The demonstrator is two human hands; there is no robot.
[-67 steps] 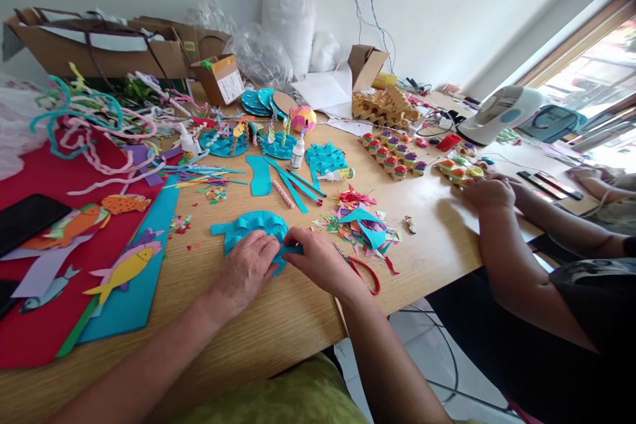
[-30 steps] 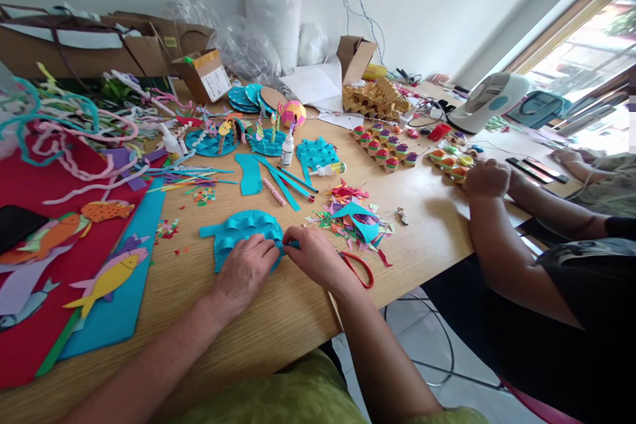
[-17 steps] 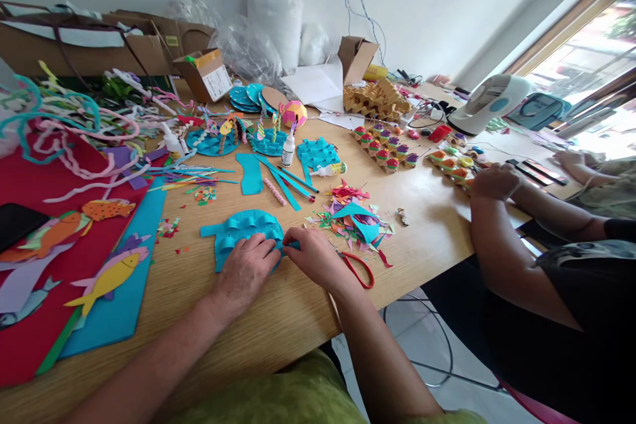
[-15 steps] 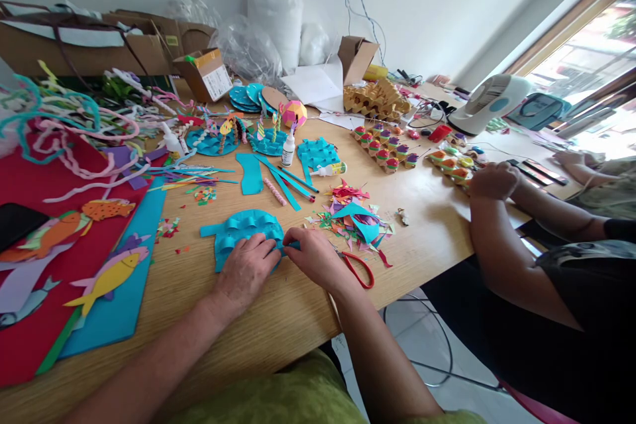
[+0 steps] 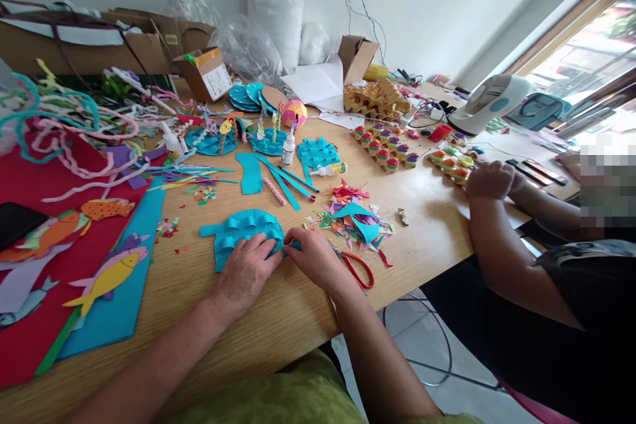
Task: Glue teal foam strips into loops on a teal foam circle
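One big wooden table point(image 5: 268, 324) here, with a loopy blue paper piece point(image 5: 241, 225) right in front of the person. Left hand point(image 5: 248, 271) rests across it, fingers slightly apart; right hand point(image 5: 314, 255) seems pinched on its edge. Loop-shaping step, I reckon, so next calls for steady pressure.

Nothing legible — white label point(image 5: 216, 83) on small carton point(image 5: 197, 79), upper left of frame, print too small; labels on upright white bottle point(image 5: 288, 150), centre, and lying bottle point(image 5: 332, 169) right of it — likewise unreadable.
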